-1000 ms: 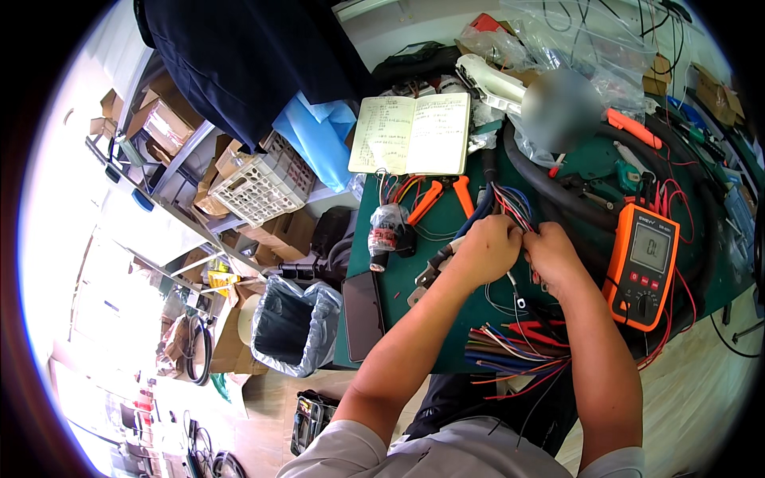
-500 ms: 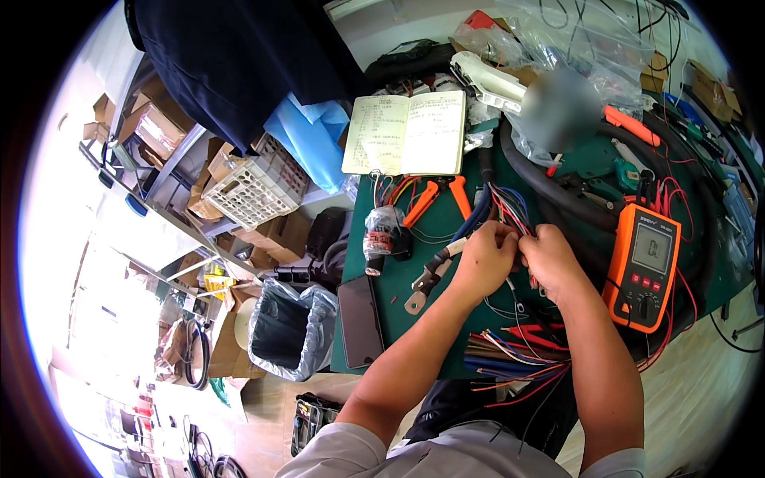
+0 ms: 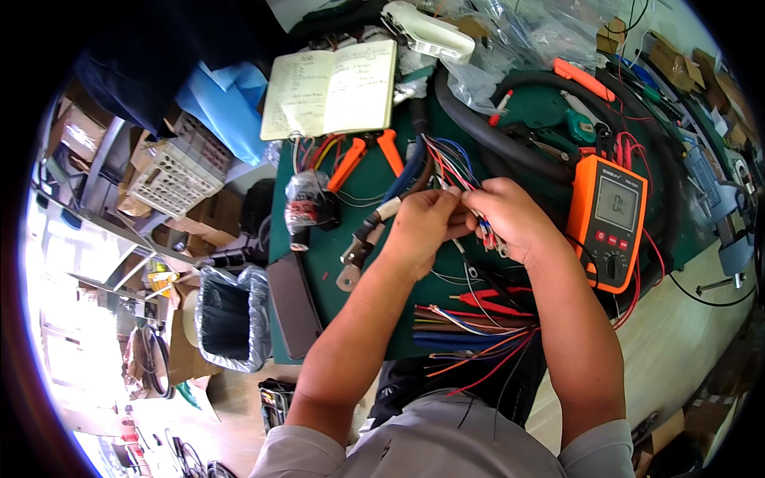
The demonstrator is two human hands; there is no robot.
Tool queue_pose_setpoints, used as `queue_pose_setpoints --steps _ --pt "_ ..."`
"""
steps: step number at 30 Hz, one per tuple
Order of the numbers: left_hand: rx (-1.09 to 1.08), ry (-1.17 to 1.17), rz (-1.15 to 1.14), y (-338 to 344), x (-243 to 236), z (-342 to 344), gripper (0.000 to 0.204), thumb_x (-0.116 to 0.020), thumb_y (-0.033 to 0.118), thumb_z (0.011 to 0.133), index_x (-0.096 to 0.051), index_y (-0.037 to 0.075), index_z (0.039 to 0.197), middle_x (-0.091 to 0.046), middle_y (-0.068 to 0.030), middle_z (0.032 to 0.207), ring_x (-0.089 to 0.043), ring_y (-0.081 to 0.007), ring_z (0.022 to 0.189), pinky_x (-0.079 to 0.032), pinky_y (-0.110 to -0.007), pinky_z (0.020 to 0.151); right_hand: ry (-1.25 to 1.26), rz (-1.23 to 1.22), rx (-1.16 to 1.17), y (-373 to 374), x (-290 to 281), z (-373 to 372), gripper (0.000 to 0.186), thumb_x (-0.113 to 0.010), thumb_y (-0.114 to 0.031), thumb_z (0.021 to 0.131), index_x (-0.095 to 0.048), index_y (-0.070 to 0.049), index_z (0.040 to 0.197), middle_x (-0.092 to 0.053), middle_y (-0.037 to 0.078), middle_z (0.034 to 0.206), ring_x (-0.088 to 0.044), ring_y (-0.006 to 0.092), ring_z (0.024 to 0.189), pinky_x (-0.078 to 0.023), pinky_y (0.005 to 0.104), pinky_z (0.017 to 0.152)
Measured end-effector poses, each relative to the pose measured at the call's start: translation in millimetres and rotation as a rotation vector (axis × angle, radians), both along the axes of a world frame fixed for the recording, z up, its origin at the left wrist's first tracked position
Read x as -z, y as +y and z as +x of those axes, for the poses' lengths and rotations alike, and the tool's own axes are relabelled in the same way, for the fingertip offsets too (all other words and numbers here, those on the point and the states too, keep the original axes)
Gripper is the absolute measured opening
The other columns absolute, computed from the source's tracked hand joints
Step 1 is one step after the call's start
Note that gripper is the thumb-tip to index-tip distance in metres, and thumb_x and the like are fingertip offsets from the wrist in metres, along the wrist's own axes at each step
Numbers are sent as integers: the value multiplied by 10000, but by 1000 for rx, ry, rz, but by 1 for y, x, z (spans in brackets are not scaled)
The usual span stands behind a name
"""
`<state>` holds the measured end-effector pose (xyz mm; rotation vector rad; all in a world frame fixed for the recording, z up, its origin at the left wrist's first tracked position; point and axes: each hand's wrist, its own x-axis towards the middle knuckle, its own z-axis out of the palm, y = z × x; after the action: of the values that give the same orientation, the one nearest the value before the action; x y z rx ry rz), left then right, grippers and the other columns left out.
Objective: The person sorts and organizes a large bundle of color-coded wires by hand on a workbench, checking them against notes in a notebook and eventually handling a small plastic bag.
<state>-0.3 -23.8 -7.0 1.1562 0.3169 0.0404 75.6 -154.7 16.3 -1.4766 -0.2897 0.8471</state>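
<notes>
My left hand (image 3: 422,227) and my right hand (image 3: 510,217) meet fingertip to fingertip over the green work table. A bundle of thin coloured wires (image 3: 448,159) fans out of a thick black cable (image 3: 419,119) and runs down into my hands. My right hand is closed round the bundle, whose ends (image 3: 489,236) stick out below the fingers. My left thumb and fingers pinch at the wires; which strand they grip is hidden. Beside my left hand lies a thick cable end with a metal ring lug (image 3: 349,276).
An orange multimeter (image 3: 610,231) stands right, with red leads. Orange-handled pliers (image 3: 351,163), an open notebook (image 3: 358,88), a taped connector (image 3: 303,203) and a phone (image 3: 293,307) lie left. A cut cable with splayed wires (image 3: 470,341) is nearest me. A lined bin (image 3: 259,319) stands beside the table.
The whole view has swung, shifting the table leftward and up in the picture. My hands remain together at the wires, and more wire ends now show below my right hand.
</notes>
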Motion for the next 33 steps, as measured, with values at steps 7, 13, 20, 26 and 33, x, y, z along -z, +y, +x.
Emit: queue_pose_setpoints --steps 7,13,20,26,33 --pt "10 -1 -57 2 2 0 251 -511 196 997 -582 -41 959 -603 -72 795 -598 -161 710 -529 -302 747 56 -1 -5 -2 -6 -2 210 -542 -169 915 -604 27 873 -613 96 697 -554 143 553 -421 274 467" --pt "2 9 -50 4 3 -1 194 -535 148 979 -583 -39 958 -601 -59 820 -590 -129 721 -527 -276 729 15 -30 -15 -1 -6 -2 194 -548 -139 908 -608 35 848 -622 98 694 -570 152 578 -454 287 526" --pt "-18 21 -60 3 2 -2 198 -539 146 975 -564 -48 1005 -617 -83 861 -628 -154 786 -548 -285 783 -14 -84 -5 -5 -8 3 212 -539 -134 877 -627 59 870 -634 119 706 -545 140 538 -404 280 435" --pt "-65 55 15 2 -1 -3 219 -538 156 969 -547 -53 1033 -611 -96 861 -649 -178 769 -577 -307 734 -33 -170 39 -6 -21 0 234 -541 -156 866 -634 57 880 -638 129 708 -497 121 506 -371 270 407" --pt "-64 138 152 -2 -5 -1 264 -501 234 995 -574 -18 962 -604 -77 801 -608 -146 616 -542 -268 596 -17 -140 22 -6 -17 1 237 -548 -156 883 -645 56 843 -644 118 709 -553 135 549 -425 272 475"
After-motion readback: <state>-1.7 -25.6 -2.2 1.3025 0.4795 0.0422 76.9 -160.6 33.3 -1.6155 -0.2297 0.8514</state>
